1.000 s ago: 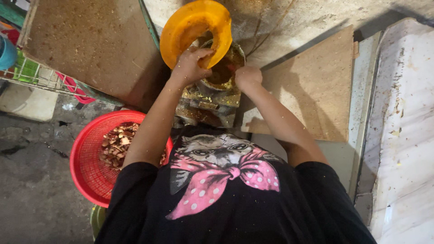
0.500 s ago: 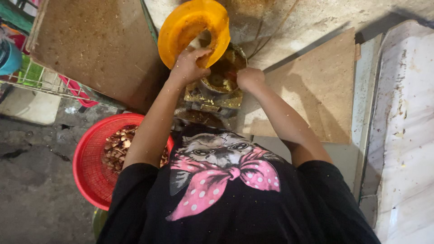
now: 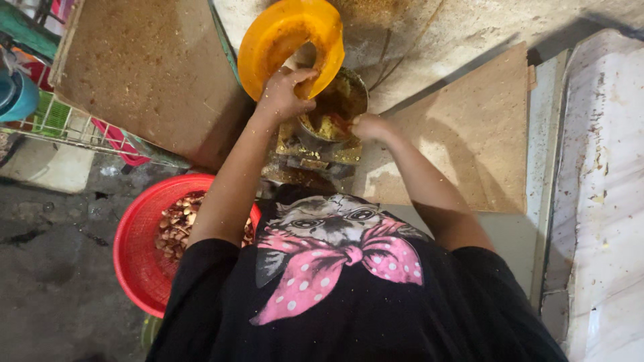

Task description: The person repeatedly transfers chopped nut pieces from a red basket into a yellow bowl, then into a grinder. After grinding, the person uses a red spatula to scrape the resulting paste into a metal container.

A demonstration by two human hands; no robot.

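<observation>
My left hand [image 3: 285, 94] grips the lower rim of an orange plastic ring-shaped cover [image 3: 268, 37], tilted up above a round metal pot [image 3: 335, 114]. The pot holds a yellow-brown mash and sits on a grimy metal machine base [image 3: 315, 151]. My right hand [image 3: 369, 126] rests at the pot's right rim, fingers curled against it; whether it holds anything is hidden. My black shirt with a pink bow print fills the lower frame.
A red plastic basket [image 3: 137, 258] with brown chopped pieces stands on the ground at lower left. Wooden boards [image 3: 147, 74] lean left and right [image 3: 469, 134] of the pot. A wire rack [image 3: 60, 124] is at far left, a white stained slab [image 3: 604, 188] at right.
The orange cover has stayed raised in my left hand, shifting only slightly. My right hand remains at the pot's rim. The view has moved a little.
</observation>
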